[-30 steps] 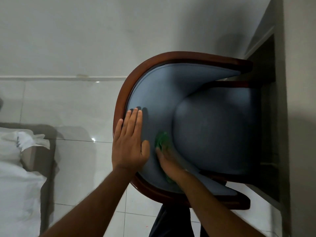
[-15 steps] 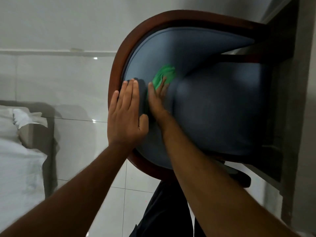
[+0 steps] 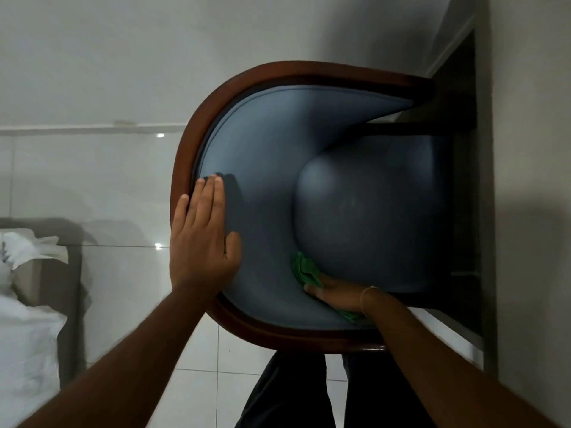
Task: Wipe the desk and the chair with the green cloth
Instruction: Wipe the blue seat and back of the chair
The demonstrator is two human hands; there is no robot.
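Bed (image 3: 27,329) at far left. Your left hand (image 3: 202,239) lies flat, fingers extended, on the armchair (image 3: 265,168) backrest padding. Your right hand (image 3: 335,295) presses the green cloth (image 3: 304,268) into the crease beside the seat cushion (image 3: 370,211), gripping it.

At centre frame stands a chair (image 3: 272,168) with blue padding and a curved wooden rim. The left hand (image 3: 202,239) lies flat on the backrest at centre left, while the right hand (image 3: 338,293) presses the green cloth (image 3: 304,268) into the seam beside the seat cushion. A white bed (image 3: 24,329) fills the lower left.
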